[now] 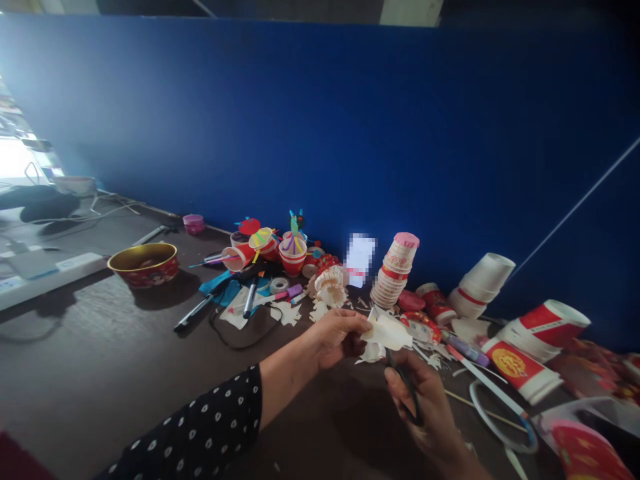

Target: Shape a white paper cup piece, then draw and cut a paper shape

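Note:
A piece of cream-white paper [393,332] is pinched at its left edge by my left hand [336,338], over the dark table. My right hand [425,400] is closed around the black handles of a pair of scissors [407,387]. Their blades meet the paper's lower edge and are mostly hidden behind it. Below and behind the paper lie white paper scraps [373,353]. A cut, ruffled paper cup [330,288] sits just beyond my left hand.
Stacked paper cups [393,277] stand near the blue partition [320,127]. More red and white cups [523,365] lie at right. Markers [250,300], a tape roll [279,285] and a cable [225,339] lie left of centre. A red-gold bowl [147,273] and a power strip [75,267] are farther left.

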`<state>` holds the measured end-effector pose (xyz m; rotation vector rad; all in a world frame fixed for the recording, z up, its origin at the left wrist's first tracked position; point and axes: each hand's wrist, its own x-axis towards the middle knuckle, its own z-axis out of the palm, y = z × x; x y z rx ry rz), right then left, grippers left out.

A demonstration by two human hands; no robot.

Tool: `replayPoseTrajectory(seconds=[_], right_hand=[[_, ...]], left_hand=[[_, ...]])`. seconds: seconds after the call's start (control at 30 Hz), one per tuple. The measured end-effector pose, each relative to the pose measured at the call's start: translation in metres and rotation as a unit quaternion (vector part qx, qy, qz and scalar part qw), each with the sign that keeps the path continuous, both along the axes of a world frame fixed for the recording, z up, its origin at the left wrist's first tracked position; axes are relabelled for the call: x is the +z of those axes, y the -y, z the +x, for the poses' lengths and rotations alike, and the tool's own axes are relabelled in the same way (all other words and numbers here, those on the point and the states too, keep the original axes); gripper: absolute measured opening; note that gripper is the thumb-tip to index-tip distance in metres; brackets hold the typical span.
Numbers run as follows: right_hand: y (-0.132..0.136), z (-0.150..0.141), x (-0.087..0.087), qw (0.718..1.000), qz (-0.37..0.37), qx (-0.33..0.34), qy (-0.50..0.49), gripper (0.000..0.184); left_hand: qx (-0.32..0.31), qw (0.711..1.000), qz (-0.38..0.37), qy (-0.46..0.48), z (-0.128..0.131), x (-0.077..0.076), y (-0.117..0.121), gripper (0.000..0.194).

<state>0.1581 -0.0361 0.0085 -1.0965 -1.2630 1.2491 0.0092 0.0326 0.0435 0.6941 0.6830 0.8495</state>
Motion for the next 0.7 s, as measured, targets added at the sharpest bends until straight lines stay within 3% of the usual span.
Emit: replayPoseTrajectory(seconds=[0.27,0.7], right_hand=[[-0.002,-0.002,-0.001,0.999,0.001,-0.031,0.035,0.031],[-0.003,-0.003,-0.007,0.999,0.004,-0.033,-0.021,0.032]], left_hand=[[-0.01,1.0,-0.021,0.011,0.003,0.004,0.007,0.016],[0.037,0.998,-0.049,0.024,0.008,0.005,0.011,0.012]])
